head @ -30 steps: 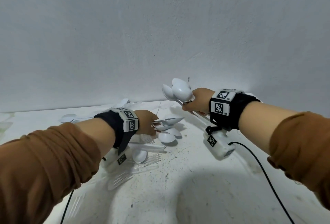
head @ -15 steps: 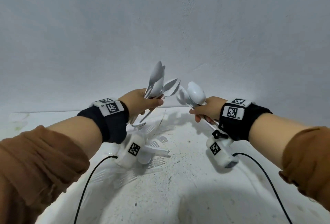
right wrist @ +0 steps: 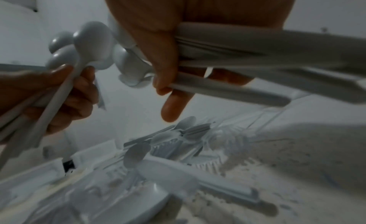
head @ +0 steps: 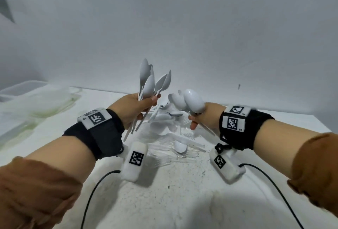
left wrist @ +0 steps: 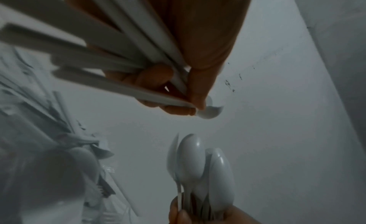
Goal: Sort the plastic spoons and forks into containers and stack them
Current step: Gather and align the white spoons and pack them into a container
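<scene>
Above a white table [head: 164,201] strewn with white plastic spoons and forks [head: 180,146], the left hand [head: 136,107] grips a fan of white plastic spoons [head: 149,82], and the right hand [head: 204,117] clutches another bunch [head: 190,101]. Clear plastic containers [head: 27,97] sit far left of the pile. Merging both bunches, bowls aligned, would help stacking. Wristbands carry square black-and-white code tags [head: 232,123]; no readable words

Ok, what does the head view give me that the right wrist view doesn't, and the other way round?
Head view only: both wrist bands, the sleeves, and the clear containers at the table's far left. Right wrist view only: the right hand's fingers curled round its spoon handles from below, and fork tines in the pile up close. Both: the left hand holding a bunch of spoons, the right hand holding another, and the loose cutlery pile below.
</scene>
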